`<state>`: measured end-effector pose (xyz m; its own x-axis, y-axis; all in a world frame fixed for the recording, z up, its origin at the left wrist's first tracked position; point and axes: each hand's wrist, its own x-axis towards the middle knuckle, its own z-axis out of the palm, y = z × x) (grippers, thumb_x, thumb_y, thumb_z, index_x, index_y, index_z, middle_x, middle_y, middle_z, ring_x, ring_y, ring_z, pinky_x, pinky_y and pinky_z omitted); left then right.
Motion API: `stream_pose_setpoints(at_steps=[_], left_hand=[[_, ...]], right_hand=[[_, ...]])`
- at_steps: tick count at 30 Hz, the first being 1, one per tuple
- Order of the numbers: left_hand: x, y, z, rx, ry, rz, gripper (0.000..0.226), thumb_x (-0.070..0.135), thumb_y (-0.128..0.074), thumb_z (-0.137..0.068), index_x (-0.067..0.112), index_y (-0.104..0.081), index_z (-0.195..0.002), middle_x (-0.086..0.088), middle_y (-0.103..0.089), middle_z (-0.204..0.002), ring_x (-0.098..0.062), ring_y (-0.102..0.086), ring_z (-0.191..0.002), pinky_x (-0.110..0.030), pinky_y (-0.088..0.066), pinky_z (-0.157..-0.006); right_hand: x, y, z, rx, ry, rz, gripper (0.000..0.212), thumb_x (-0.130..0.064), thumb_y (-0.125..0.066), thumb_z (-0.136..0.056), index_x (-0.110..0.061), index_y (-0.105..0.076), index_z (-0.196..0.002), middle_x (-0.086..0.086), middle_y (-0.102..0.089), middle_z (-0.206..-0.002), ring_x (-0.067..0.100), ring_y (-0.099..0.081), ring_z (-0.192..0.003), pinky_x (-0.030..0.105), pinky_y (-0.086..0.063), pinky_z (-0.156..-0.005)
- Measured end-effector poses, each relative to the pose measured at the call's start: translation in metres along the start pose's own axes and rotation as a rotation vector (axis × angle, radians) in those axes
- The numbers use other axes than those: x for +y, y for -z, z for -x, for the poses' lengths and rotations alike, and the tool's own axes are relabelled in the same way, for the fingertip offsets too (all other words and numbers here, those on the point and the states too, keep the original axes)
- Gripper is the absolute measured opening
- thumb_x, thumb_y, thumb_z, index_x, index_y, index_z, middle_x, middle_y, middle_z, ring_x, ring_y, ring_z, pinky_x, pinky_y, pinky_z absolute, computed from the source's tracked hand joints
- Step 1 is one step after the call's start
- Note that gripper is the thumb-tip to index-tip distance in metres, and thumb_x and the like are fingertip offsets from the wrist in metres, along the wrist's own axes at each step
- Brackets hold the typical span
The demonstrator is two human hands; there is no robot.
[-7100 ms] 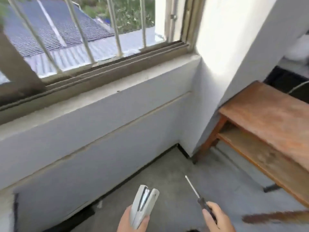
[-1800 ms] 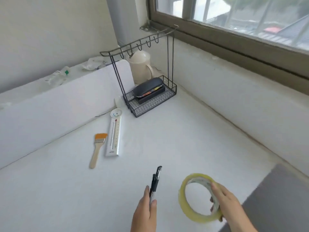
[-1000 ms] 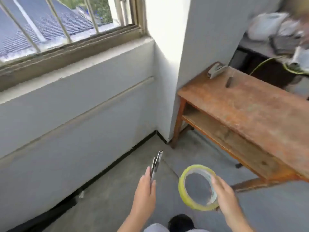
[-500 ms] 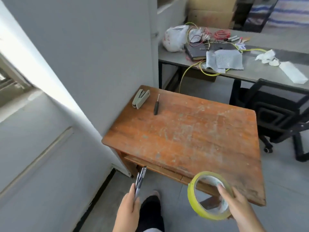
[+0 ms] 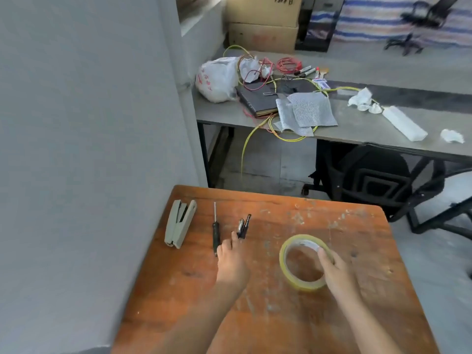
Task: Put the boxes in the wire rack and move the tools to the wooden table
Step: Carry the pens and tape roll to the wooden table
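Pens (image 5: pixel 244 226) (and tape (image 5: pixel 304 261)) now down — wooden table (image 5: pixel 332 226).

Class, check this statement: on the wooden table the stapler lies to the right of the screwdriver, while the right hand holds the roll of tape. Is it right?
Not quite. In the head view the stapler lies to the left of the screwdriver, next to the wall. The rest holds: both lie on the wooden table, and the right hand holds the roll of tape.

Head view, steeply down, close
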<state>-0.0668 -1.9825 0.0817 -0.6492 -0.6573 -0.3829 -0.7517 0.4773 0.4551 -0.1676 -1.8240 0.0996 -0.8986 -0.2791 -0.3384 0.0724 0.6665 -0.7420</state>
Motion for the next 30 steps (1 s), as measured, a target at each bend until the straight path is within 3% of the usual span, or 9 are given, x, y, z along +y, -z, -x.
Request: stream_pose_setpoints(at_steps=[8,14,17,21,24,30], left_hand=[[0.021,-0.014,-0.04,-0.009,0.088,-0.01,0.069,-0.004,-0.039,-0.085,0.005,0.004,-0.138,-0.014,-0.008,-0.15,-0.029,-0.012,-0.135,-0.036,-0.024,-0.112],[0.005,-0.012,-0.03,0.024,0.004,0.021,0.055,0.017,-0.04,-0.09,0.007,-0.015,-0.138,-0.015,-0.025,-0.143,-0.03,-0.024,-0.13,-0.038,-0.025,-0.111],[-0.005,-0.013,-0.03,0.015,-0.035,-0.004,0.049,0.016,-0.037,-0.092,0.011,-0.019,-0.137,-0.013,-0.032,-0.137,-0.027,-0.03,-0.124,-0.033,-0.031,-0.106],[-0.005,-0.014,-0.035,0.007,-0.011,-0.026,0.048,0.016,-0.033,-0.093,0.012,-0.015,-0.137,-0.011,-0.03,-0.138,-0.023,-0.028,-0.127,-0.028,-0.032,-0.105],[-0.002,-0.015,-0.037,0.022,0.001,-0.043,0.048,0.015,-0.032,-0.093,0.011,-0.013,-0.138,-0.01,-0.028,-0.138,-0.022,-0.028,-0.127,-0.028,-0.031,-0.105],[0.0,-0.012,-0.031,0.016,0.002,-0.016,0.052,0.02,-0.036,-0.092,0.009,-0.013,-0.137,-0.011,-0.025,-0.141,-0.024,-0.024,-0.13,-0.031,-0.031,-0.108]], right_hand=[[-0.008,-0.023,-0.061,0.04,-0.016,0.153,0.036,-0.027,-0.036,-0.093,-0.005,-0.056,-0.114,0.025,-0.056,-0.116,0.034,-0.044,-0.115,0.039,-0.039,-0.088],[-0.006,-0.037,-0.082,0.021,-0.024,0.247,0.039,-0.029,-0.035,-0.093,-0.002,-0.059,-0.104,0.024,-0.058,-0.104,0.029,-0.048,-0.094,0.034,-0.033,-0.067],[-0.004,-0.039,-0.085,0.015,-0.003,0.247,0.039,-0.028,-0.034,-0.093,0.001,-0.059,-0.103,0.025,-0.057,-0.105,0.023,-0.042,-0.088,0.032,-0.029,-0.068],[-0.007,-0.043,-0.089,0.008,0.041,0.25,0.039,-0.027,-0.035,-0.093,0.002,-0.058,-0.104,0.025,-0.056,-0.109,0.03,-0.048,-0.102,0.032,-0.031,-0.07],[-0.012,-0.047,-0.091,0.007,0.055,0.243,0.039,-0.027,-0.036,-0.093,0.0,-0.056,-0.112,0.025,-0.054,-0.117,0.032,-0.046,-0.111,0.036,-0.039,-0.083],[-0.018,-0.05,-0.086,0.007,0.065,0.238,0.042,-0.031,-0.038,-0.092,0.003,-0.058,-0.105,0.026,-0.055,-0.111,0.033,-0.049,-0.103,0.036,-0.041,-0.081]])
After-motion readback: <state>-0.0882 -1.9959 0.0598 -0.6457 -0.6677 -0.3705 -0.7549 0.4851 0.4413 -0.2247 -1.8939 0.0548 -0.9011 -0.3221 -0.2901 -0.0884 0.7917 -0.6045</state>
